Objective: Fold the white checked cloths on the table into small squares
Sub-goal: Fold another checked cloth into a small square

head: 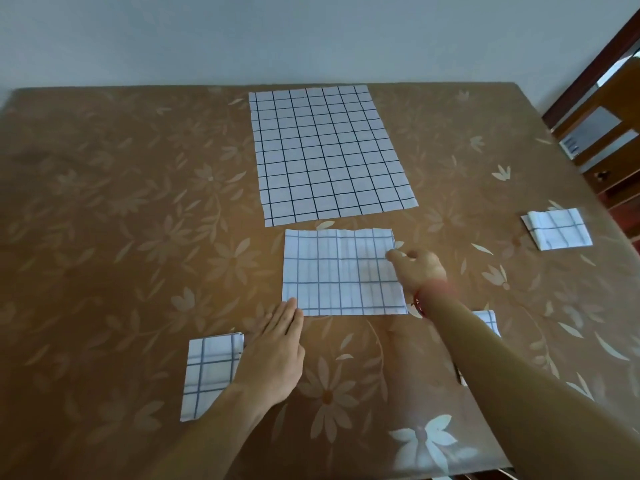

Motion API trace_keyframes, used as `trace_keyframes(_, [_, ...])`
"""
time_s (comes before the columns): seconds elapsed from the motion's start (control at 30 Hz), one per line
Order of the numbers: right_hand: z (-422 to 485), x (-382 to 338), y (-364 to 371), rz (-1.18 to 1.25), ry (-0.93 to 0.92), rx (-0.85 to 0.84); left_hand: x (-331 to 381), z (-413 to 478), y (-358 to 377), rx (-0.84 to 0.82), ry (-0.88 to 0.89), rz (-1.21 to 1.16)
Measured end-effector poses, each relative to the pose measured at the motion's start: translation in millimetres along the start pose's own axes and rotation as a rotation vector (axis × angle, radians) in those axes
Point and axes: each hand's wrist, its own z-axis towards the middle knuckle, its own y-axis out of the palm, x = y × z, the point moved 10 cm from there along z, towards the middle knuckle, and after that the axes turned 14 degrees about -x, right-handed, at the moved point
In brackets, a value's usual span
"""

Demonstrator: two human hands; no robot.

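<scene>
Two bare forearms reach in from the bottom edge over a table covered in a brown cloth printed with pale flowers (121,202). The left hand (273,355) lies flat and relaxed, fingers straight and together, its fingertips at the lower left corner of a white checked cloth folded into a wide rectangle (339,271), which lies flat at the middle of the table. The right hand (419,268), with a thin red thread bracelet (419,304) at the wrist, has bent fingers at that cloth's right edge near the upper corner; the hand is blurred, so whether it pinches the fabric or only touches it cannot be told. Just beyond the rectangle lies a larger white cloth with dark grid lines, spread fully open (325,150) and reaching the table's far edge. A small folded checked square (207,372) lies beside the left wrist, partly covered by it. Another folded square (557,228) lies near the table's right edge, and part of one more folded cloth (486,320) shows behind the right forearm. Brown wooden furniture (606,133) stands past the table on the right.
</scene>
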Motion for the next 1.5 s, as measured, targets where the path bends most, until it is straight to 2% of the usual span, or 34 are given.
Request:
trace_keyframes(0.17, [4, -6, 3, 0.044, 0.036, -0.030, 3, -1, -3, -0.006, 0.019, -0.010])
trace_keyframes(0.37, [9, 0, 19, 0.259, 0.114, -0.136, 2, 1, 0, -0.006, 0.024, -0.004])
trace_keyframes(0.57, [12, -15, 6, 0.154, -0.009, -0.071, 3, -2, -1, 0.003, 0.031, -0.037])
trace_keyframes(0.67, [13, -13, 7, 0.115, -0.020, -0.087, 1, -3, -7, 0.008, 0.010, -0.130])
trace_keyframes(0.83, [5, -2, -1, 0.190, -0.016, -0.028, -9, -5, -19, 0.045, -0.030, -0.452])
trace_keyframes(0.97, [-6, 10, -10, 0.267, -0.010, 0.021, -18, -7, -39, 0.148, -0.064, -0.579])
trace_keyframes(1.07, [-17, 20, -16, 0.371, -0.005, 0.065, -16, -6, -55, 0.243, -0.036, -0.556])
trace_keyframes(1.23, [-42, 55, -4, 0.707, 0.094, 0.139, 15, -1, -47, 0.259, 0.086, -0.354])
trace_keyframes(1.33, [-57, 72, 21, 0.859, 0.156, 0.080, 39, -4, -40, 0.279, 0.141, -0.229])
trace_keyframes(1.5, [-78, 86, 50, 0.996, 0.205, 0.045, 53, -5, -33, 0.290, 0.135, -0.204])
